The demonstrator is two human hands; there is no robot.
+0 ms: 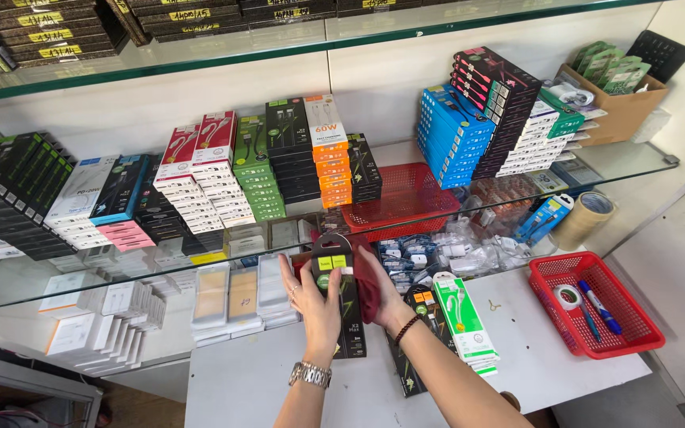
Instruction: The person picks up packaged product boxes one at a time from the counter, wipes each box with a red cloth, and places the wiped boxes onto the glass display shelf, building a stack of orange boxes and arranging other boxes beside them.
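Lower centre of frame: black cable box (341,277) upright between both hands. Left hand (316,305) fingers grasp its left edge; right hand (380,295) clasps a red cloth (365,277) against its right side.

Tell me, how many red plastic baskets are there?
2: one red plastic mesh basket on the glass shelf, one red plastic basket holding tape and pens on the white counter.

The single head-worn camera looks steeply down and forward from above the white counter (279,380), close enough that the forearms enter at the bottom edge. It faces the wall, taking in the glass shelf (636,162) edge to edge.
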